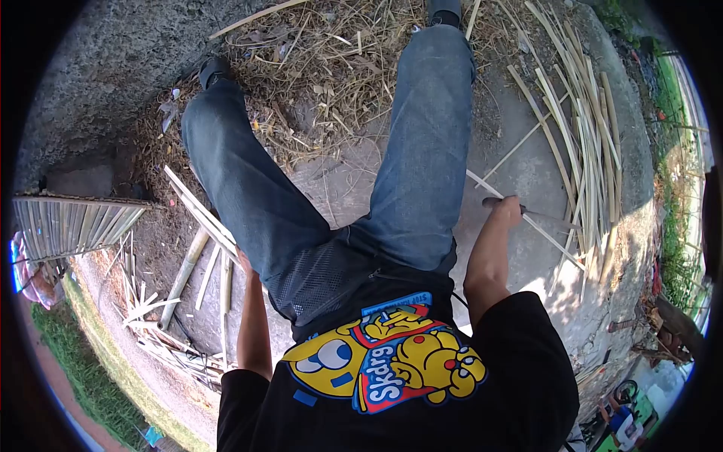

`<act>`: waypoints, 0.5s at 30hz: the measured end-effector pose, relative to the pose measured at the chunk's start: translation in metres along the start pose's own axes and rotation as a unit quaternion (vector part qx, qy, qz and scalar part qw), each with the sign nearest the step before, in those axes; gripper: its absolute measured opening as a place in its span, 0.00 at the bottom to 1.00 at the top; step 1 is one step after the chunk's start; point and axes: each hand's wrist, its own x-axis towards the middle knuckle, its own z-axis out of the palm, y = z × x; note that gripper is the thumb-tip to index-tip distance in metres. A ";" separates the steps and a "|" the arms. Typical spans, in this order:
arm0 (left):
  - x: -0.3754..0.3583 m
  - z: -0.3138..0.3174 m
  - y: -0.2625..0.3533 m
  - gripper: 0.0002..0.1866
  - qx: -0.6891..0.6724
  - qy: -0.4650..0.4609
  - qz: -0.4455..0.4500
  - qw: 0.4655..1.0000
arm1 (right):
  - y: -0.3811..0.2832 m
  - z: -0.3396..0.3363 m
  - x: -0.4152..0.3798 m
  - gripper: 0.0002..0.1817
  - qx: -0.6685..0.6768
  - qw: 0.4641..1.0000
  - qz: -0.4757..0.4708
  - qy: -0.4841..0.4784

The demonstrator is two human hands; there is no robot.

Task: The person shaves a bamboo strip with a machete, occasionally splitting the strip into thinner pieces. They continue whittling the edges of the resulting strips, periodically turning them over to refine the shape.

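My right hand (512,209), out beside my right thigh, is closed around the dark handle of a long-bladed knife (548,219). The blade points right, over a thin pale bamboo strip (559,245) that runs slantwise past the hand. On the other side, my left hand (245,261) is low beside my left thigh, at the near end of several pale bamboo strips (199,211). My thigh and the strips cover its fingers, so their grip does not show.
A large pile of bamboo strips (591,135) lies at the right. Shavings (331,83) cover the ground between and beyond my feet. Cut bamboo pieces (184,279) lie at the left, near a slatted bamboo panel (79,226). A rough concrete surface (113,75) is at the upper left.
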 end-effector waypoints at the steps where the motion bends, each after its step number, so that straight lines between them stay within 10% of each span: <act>1: 0.002 -0.003 0.001 0.28 -0.022 0.009 0.013 1.000 | -0.013 0.004 0.000 0.16 0.123 0.992 -0.004 0.024; 7: -0.011 -0.078 0.091 0.18 -0.098 0.193 0.189 0.958 | -0.124 -0.043 -0.041 0.16 0.365 0.905 -0.197 0.092; 15: -0.057 -0.231 0.312 0.15 -0.406 0.263 0.299 0.823 | -0.260 -0.106 -0.256 0.27 0.477 0.736 -0.432 -0.210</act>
